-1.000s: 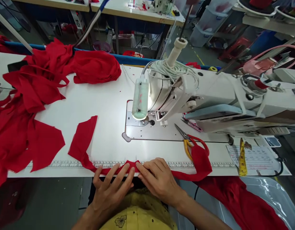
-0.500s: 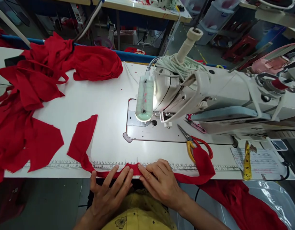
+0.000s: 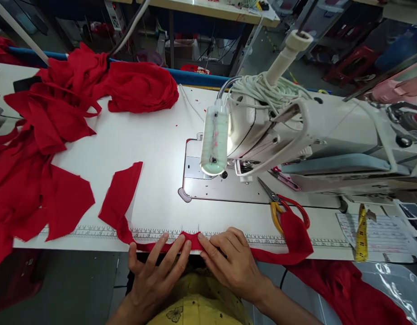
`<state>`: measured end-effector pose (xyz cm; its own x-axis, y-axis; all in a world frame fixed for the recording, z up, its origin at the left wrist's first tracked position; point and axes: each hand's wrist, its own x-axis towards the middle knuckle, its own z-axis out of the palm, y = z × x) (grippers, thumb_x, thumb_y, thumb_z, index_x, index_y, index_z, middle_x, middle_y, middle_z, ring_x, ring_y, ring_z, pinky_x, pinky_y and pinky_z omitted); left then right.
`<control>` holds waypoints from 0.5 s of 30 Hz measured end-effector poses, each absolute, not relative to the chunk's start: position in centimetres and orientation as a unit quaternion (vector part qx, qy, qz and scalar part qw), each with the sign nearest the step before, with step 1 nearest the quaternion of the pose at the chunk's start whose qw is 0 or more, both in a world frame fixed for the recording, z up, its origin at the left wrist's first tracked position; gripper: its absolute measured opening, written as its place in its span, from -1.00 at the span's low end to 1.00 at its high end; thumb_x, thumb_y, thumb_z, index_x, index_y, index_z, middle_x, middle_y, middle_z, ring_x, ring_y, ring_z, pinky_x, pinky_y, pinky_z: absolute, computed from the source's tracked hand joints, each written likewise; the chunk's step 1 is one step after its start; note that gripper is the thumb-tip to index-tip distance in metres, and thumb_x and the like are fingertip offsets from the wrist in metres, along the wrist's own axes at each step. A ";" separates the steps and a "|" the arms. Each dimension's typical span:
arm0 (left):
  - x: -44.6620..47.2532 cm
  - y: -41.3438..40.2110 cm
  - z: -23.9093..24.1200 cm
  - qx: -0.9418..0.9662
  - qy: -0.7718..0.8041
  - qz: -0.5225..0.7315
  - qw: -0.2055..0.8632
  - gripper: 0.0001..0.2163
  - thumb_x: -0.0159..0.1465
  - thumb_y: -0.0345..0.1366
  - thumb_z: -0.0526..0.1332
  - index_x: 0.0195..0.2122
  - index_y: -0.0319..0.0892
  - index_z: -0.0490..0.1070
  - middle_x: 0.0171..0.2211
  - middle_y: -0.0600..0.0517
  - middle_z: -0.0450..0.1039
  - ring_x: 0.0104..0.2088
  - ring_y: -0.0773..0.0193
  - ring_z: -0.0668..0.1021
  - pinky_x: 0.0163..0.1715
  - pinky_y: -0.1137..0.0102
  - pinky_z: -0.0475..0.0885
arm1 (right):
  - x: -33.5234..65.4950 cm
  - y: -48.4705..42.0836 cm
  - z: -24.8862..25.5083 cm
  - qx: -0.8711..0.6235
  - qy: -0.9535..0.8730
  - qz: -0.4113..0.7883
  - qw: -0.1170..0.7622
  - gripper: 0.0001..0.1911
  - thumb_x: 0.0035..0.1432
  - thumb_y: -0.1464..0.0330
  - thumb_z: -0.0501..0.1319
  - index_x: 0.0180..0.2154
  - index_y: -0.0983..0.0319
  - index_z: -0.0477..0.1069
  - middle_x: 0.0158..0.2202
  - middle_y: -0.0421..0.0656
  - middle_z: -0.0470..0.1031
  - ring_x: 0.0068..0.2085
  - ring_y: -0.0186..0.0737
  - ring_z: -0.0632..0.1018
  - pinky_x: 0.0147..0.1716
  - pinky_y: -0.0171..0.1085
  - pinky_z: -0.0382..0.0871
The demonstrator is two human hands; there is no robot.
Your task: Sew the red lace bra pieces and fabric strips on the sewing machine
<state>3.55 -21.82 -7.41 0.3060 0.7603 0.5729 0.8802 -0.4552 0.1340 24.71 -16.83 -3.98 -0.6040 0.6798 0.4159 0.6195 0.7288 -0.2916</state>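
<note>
A long red fabric strip [image 3: 122, 198] runs along the near edge of the white table [image 3: 150, 144], over a printed ruler [image 3: 93, 232]. My left hand [image 3: 157, 275] lies flat on the strip, fingers stretched out and apart. Beside it, my right hand [image 3: 230, 264] presses the strip with fingers extended; the fingertips of both hands nearly meet at the middle. To the right the strip rises over the table edge and covers part of the scissors [image 3: 279, 203], then drops off the table.
A white sewing machine [image 3: 313, 131] with a lit lamp [image 3: 214, 140] fills the right. Piles of red cloth pieces [image 3: 42, 131] cover the table's left and back. A yellow tape measure [image 3: 361, 232] and a printed sheet [image 3: 381, 230] lie at the right edge.
The view has shifted slightly, so things sit a little further right in the frame. Both hands stay flat on the red strip at the table edge, barely moved.
</note>
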 end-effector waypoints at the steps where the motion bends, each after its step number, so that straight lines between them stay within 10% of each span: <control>1: 3.5 -21.8 -7.5 -0.802 -0.512 -0.291 0.103 -0.76 0.41 -0.33 0.19 0.05 -0.02 0.53 -0.04 0.08 0.62 0.35 0.14 0.25 0.38 -0.16 -0.32 | 24.7 -16.8 -4.0 -0.363 -0.894 0.059 0.257 -0.69 0.28 0.50 0.23 0.06 0.37 0.45 -0.31 -0.12 0.55 -0.30 -0.24 0.44 -0.14 -0.13 0.23; 15: 2.8 -21.1 -6.3 -0.827 -0.478 -0.265 0.131 -0.76 0.35 -0.39 0.24 -0.02 0.00 0.57 -0.07 0.06 0.63 0.31 0.08 0.31 0.39 -0.10 -0.31 | 24.7 -16.8 -3.8 -0.372 -0.895 0.044 0.241 -0.63 0.29 0.47 0.21 0.13 0.29 0.41 -0.32 -0.15 0.56 -0.29 -0.24 0.48 -0.10 -0.14 0.26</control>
<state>2.84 -21.10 -6.27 0.4022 0.7222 0.5627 0.8605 -0.5081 0.0371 24.71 -16.82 -3.85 -0.6070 0.6876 0.3984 0.6450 0.7192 -0.2585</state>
